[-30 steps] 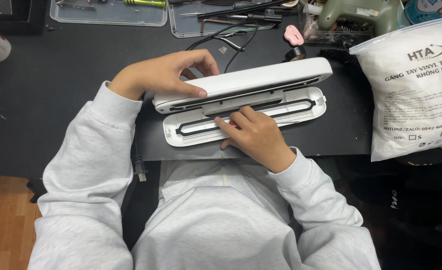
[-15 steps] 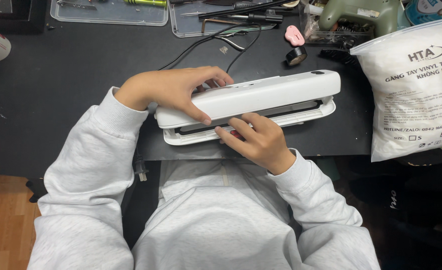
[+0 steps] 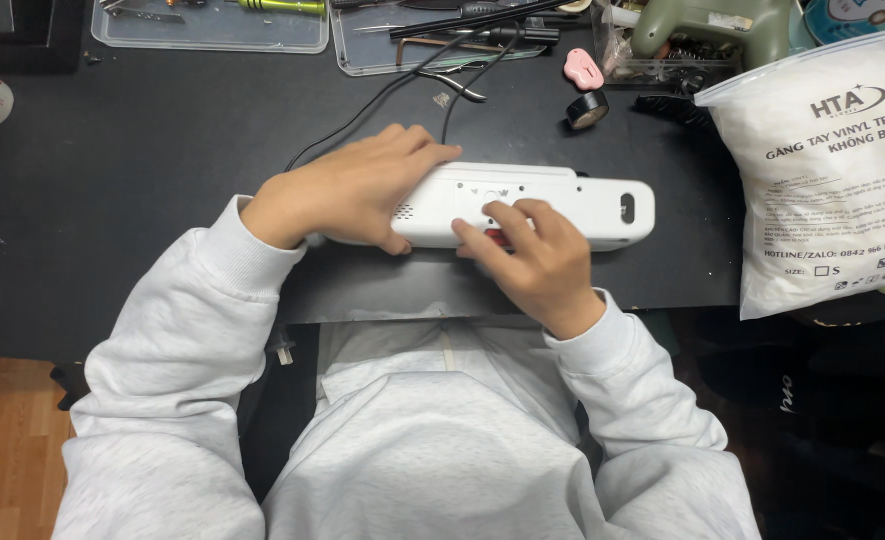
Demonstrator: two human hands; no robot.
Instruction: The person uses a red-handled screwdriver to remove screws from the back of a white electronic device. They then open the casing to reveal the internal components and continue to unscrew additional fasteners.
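While the left hand (image 3: 347, 195) lies flat, gripping nothing, on the closed white vacuum sealer (image 3: 552, 205), right hand (image 3: 532, 260) fingertips press its top, ungripping.

White vacuum sealer (image 3: 532, 205): long, slim, rounded body with its lid shut. You see it lying flat, lengthwise left to right, near the front edge of the black table (image 3: 142, 180), a slot-shaped opening at its right end.
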